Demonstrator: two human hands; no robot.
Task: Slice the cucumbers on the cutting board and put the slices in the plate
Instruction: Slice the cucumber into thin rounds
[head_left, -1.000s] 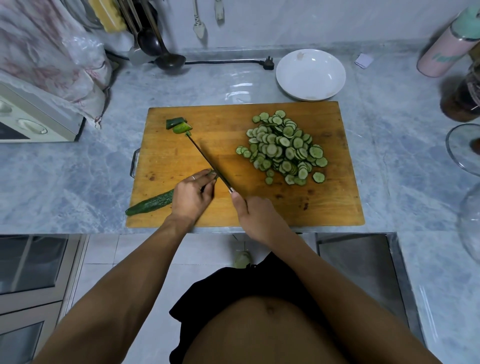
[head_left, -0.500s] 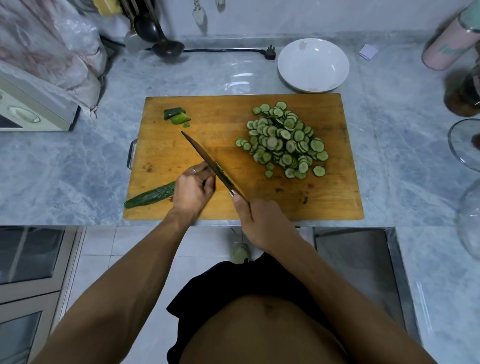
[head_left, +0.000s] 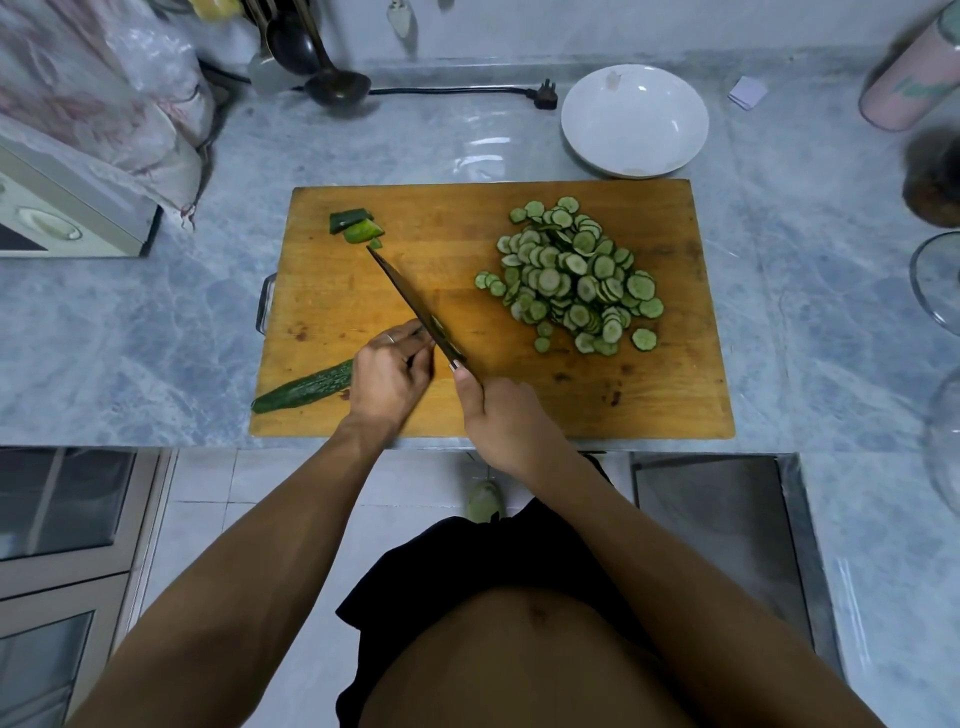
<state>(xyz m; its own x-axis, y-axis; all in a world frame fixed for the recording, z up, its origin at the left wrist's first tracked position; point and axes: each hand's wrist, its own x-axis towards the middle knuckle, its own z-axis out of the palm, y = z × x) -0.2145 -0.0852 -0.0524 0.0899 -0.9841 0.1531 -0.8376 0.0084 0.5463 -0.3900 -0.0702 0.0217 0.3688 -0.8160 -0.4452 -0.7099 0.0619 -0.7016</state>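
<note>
Cucumber (head_left: 304, 387) lies at the near left corner of the wooden cutting board (head_left: 675, 405), its dark tip poking past the board's left edge over the marble counter (head_left: 130, 322).

Head view: the left hand (head_left: 389, 371) is curled over the cucumber's cut end, gripping it. The right hand (head_left: 506, 423) is clenched around the handle of a kitchen knife (head_left: 415, 306), whose blade runs diagonally away toward 2 or 3 trimmed end pieces (head_left: 356, 226) at the far left of the board. A heap of cucumber slices (head_left: 571, 275) sits on the board's right half, well apart from both hands. The white plate (head_left: 634, 119) stands on the counter just beyond the board's far edge and holds no slices.

Risk, as I judge it: the blade lies right against the left fingers (head_left: 415, 332), so a slip could nick them. The overhanging cucumber could also roll under pressure. The cucumber's cut end is hidden beneath those fingers, beside the blade's heel.
</note>
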